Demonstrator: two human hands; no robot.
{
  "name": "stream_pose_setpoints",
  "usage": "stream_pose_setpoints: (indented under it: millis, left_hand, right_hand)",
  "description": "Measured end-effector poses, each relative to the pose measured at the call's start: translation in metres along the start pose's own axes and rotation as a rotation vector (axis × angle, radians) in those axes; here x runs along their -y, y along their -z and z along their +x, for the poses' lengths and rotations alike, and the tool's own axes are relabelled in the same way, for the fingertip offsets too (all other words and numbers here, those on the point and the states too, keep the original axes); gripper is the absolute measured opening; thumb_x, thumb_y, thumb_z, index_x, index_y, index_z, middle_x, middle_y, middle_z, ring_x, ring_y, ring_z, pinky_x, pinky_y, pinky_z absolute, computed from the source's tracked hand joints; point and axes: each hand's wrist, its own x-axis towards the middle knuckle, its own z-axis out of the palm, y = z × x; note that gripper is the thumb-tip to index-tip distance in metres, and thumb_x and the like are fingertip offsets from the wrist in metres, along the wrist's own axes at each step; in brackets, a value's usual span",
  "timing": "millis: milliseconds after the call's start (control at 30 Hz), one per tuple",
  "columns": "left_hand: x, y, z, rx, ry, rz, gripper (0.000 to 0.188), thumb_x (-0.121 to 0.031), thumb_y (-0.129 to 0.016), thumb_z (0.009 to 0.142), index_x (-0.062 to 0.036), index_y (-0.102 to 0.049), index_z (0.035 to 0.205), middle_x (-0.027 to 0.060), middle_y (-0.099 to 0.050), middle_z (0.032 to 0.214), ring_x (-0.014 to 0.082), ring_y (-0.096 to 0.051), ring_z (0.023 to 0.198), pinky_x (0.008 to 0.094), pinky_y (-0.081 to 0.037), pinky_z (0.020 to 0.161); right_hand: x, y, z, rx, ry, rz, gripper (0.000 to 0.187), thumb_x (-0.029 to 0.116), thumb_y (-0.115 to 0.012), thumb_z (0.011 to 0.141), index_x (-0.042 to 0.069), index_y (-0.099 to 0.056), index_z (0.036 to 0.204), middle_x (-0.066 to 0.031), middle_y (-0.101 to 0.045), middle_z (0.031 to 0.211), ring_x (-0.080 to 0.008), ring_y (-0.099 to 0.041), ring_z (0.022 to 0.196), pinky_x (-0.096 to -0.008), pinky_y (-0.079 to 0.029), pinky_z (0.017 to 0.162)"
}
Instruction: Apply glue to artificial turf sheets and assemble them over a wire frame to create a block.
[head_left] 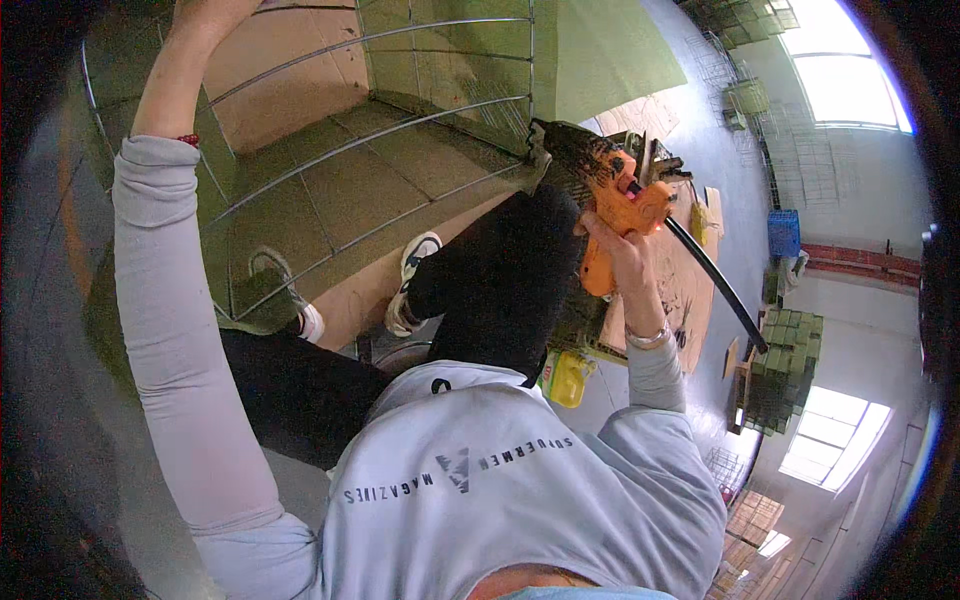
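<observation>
Evidently, right hand [632, 260] wraps the orange tool's [640, 208] handle, its dark nose beside the wire frame's [531, 75] right edge, probably for steady aim; black hose [715, 277] trails behind. Left hand [212, 12]: cropped, grip cannot be told.

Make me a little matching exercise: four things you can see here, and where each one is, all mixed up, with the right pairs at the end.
Things:
1. Orange handheld tool
2. Black hose
3. Yellow jug
4. Blue crate

Places:
A. In the background, toward the wall on the right
B. Gripped by the person's right hand
C. In the picture, between the torso and the right forearm
D. Trailing from the held tool

Pairs: 1-B, 2-D, 3-C, 4-A
</observation>
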Motion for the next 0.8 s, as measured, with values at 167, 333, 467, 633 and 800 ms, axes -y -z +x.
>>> stream_pose_setpoints:
  millis: [167,333,467,633,800]
  left_hand:
    - [0.000,0.001,-0.001,0.013,0.016,-0.015,0.051,-0.038,-0.058,0.089,-0.0061,-0.045,0.052,0.0050,-0.043,0.044,0.0147,-0.043,0.040,0.0336,-0.036,0.046]
    - [-0.003,0.004,-0.002,0.021,0.029,-0.028,0.052,-0.039,-0.058,0.089,-0.0061,-0.043,0.052,0.0040,-0.040,0.044,0.0142,-0.039,0.040,0.0329,-0.034,0.045]
    - [-0.003,0.005,-0.001,0.029,0.037,-0.015,0.052,-0.039,-0.058,0.090,-0.0060,-0.042,0.052,0.0037,-0.040,0.044,0.0141,-0.038,0.039,0.0329,-0.034,0.045]
    - [-0.001,0.004,-0.001,0.029,0.020,-0.039,0.054,-0.041,-0.058,0.089,-0.0057,-0.043,0.052,0.0040,-0.040,0.043,0.0144,-0.038,0.039,0.0337,-0.034,0.045]
    - [-0.004,0.004,-0.003,0.024,0.013,-0.026,0.053,-0.041,-0.058,0.089,-0.0051,-0.045,0.052,0.0041,-0.040,0.043,0.0146,-0.039,0.039,0.0338,-0.034,0.045]
  right_hand:
    - [0.003,0.001,0.006,0.026,-0.010,-0.018,0.020,0.009,-0.064,0.084,-0.001,-0.059,0.100,-0.0069,-0.062,0.092,-0.0165,-0.060,0.081,-0.0310,-0.049,0.074]
    - [0.007,-0.001,0.011,0.036,0.017,0.071,0.024,0.003,-0.067,0.083,0.001,-0.058,0.105,-0.0041,-0.063,0.090,-0.0130,-0.062,0.079,-0.0274,-0.053,0.070]
    - [0.003,0.000,0.014,0.047,0.037,0.075,0.023,0.002,-0.067,0.083,0.002,-0.058,0.104,-0.0036,-0.063,0.089,-0.0133,-0.062,0.077,-0.0269,-0.053,0.070]
    - [0.011,-0.002,0.018,0.018,-0.003,0.024,0.023,0.003,-0.069,0.081,0.001,-0.058,0.101,-0.0035,-0.063,0.089,-0.0132,-0.061,0.074,-0.0271,-0.052,0.067]
    - [0.009,0.000,0.019,0.048,0.081,0.053,0.024,0.006,-0.070,0.081,0.001,-0.058,0.101,-0.0034,-0.063,0.089,-0.0130,-0.061,0.074,-0.0273,-0.052,0.067]
